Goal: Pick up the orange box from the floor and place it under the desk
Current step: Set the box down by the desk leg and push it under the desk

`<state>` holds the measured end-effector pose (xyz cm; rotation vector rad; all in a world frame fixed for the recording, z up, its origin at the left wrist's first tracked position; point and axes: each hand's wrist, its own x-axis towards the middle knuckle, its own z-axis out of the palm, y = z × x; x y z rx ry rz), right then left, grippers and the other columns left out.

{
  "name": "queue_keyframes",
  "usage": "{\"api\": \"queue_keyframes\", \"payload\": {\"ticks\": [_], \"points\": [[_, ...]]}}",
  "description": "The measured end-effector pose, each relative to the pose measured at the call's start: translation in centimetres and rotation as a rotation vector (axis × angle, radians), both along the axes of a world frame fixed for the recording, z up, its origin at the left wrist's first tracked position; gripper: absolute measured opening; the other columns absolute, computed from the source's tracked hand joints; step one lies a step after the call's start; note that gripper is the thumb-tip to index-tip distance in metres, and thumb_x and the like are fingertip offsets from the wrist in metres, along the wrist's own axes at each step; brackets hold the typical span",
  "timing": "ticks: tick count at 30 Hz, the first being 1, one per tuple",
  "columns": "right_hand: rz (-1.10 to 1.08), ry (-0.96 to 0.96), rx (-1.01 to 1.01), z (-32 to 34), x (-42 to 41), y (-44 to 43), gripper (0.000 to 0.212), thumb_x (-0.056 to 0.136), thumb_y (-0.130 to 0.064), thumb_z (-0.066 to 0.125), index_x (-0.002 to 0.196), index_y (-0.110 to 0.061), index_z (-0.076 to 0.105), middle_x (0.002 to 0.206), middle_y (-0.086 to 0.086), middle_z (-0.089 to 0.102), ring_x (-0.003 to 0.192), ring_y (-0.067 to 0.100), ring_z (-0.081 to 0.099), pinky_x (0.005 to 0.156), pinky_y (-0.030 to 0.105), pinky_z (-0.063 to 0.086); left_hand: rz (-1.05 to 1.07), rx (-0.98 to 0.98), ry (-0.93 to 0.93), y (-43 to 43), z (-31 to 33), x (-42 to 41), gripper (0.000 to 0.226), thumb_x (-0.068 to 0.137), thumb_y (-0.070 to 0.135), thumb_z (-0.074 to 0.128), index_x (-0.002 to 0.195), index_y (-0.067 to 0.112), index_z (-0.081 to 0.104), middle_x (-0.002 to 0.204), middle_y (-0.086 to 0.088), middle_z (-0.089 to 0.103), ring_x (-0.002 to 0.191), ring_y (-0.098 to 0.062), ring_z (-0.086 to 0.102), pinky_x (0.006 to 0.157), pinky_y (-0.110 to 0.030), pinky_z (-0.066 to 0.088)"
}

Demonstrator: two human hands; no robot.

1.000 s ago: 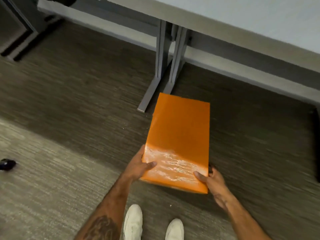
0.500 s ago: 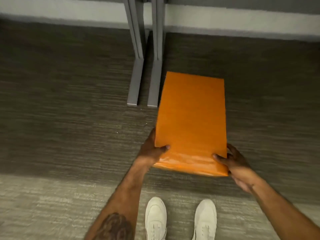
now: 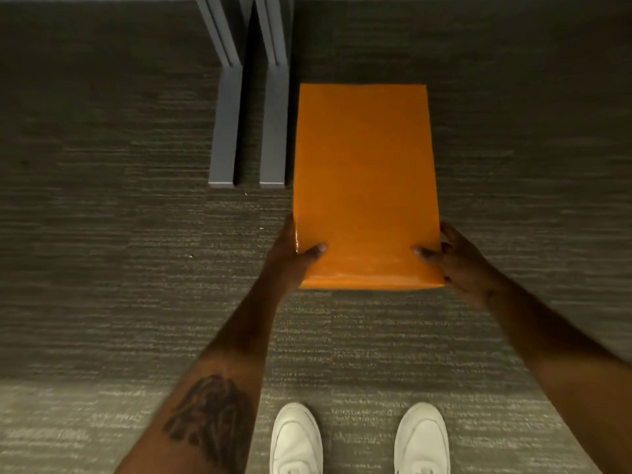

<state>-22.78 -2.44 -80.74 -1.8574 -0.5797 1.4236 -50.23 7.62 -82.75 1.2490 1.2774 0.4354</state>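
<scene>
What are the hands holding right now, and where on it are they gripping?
The orange box, held by both hands at its near end: the left hand on the near-left corner, the right hand on the near-right corner, thumbs on top.

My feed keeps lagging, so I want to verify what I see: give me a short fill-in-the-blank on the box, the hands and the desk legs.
1. The orange box is gripped at its near end by ____ hands, the left hand and the right hand.
2. The two grey desk legs lie to the ____ of the box.
3. The shoes at the bottom edge are ____ in colour.
4. The floor is covered with ____.

Missing words: both; left; white; carpet
</scene>
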Motion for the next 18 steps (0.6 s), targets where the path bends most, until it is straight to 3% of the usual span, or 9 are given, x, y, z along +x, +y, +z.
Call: {"api": "queue_keyframes", "payload": {"ticks": [2, 6, 11, 14, 16, 18], "points": [[0.014, 0.012, 0.009, -0.8, 0.3, 1.0, 0.070, 0.087, -0.016, 0.070, 0.147, -0.030, 0.038, 0.136, 0.001, 0.054, 0.120, 0.027, 0.053, 0.098, 0.050, 0.047, -0.011, -0.009, 0.011, 0.8, -0.5, 0.3, 0.078, 0.089, 0.026, 0.071, 0.152, 0.034, 0.026, 0.144, -0.002, 0.052, 0.127, -0.028, 0.053, 0.101, -0.052, 0.049], [0.070, 0.051, 0.034, -2.4, 0.4, 2.6, 0.062, 0.090, -0.017, 0.067, 0.143, -0.032, 0.039, 0.120, -0.011, 0.059, 0.112, 0.017, 0.056, 0.085, 0.034, 0.049, -0.044, -0.009, 0.032, 2.1, -1.5, 0.3, 0.078, 0.091, 0.028, 0.068, 0.153, 0.035, 0.021, 0.148, -0.003, 0.049, 0.131, -0.028, 0.050, 0.103, -0.055, 0.047], [0.083, 0.024, 0.062, -3.6, 0.2, 3.3, 0.060, 0.089, -0.023, 0.068, 0.137, -0.042, 0.038, 0.111, -0.025, 0.055, 0.098, -0.002, 0.054, 0.074, 0.021, 0.046, -0.001, 0.002, 0.030, 2.9, -2.3, 0.6, 0.072, 0.089, 0.025, 0.071, 0.148, 0.032, 0.031, 0.147, -0.001, 0.048, 0.128, -0.026, 0.051, 0.096, -0.053, 0.053], [0.032, 0.041, 0.016, -3.9, 0.4, 2.5, 0.058, 0.083, -0.040, 0.071, 0.131, -0.048, 0.039, 0.117, -0.021, 0.055, 0.111, 0.014, 0.055, 0.076, 0.033, 0.051, 0.083, -0.034, -0.014, 2.3, -2.7, 0.5, 0.073, 0.087, 0.025, 0.074, 0.147, 0.028, 0.033, 0.143, -0.004, 0.054, 0.124, -0.025, 0.057, 0.088, -0.038, 0.056], [-0.014, 0.076, -0.069, -4.4, 0.1, 1.6, 0.075, 0.080, -0.049, 0.072, 0.143, -0.049, 0.030, 0.126, -0.016, 0.048, 0.118, 0.020, 0.049, 0.086, 0.050, 0.052, 0.155, -0.131, -0.080, 1.4, -3.0, 0.4, 0.079, 0.084, 0.024, 0.077, 0.148, 0.029, 0.031, 0.142, -0.007, 0.055, 0.125, -0.030, 0.057, 0.094, -0.047, 0.054], [-0.037, 0.135, -0.066, -4.9, -0.4, 1.0, 0.076, 0.076, -0.046, 0.075, 0.140, -0.052, 0.034, 0.124, -0.021, 0.049, 0.119, 0.020, 0.049, 0.089, 0.053, 0.051, 0.149, -0.173, -0.102, 0.5, -3.2, 0.2, 0.081, 0.083, 0.021, 0.078, 0.147, 0.035, 0.031, 0.138, -0.001, 0.057, 0.122, -0.026, 0.057, 0.089, -0.046, 0.054]]}}
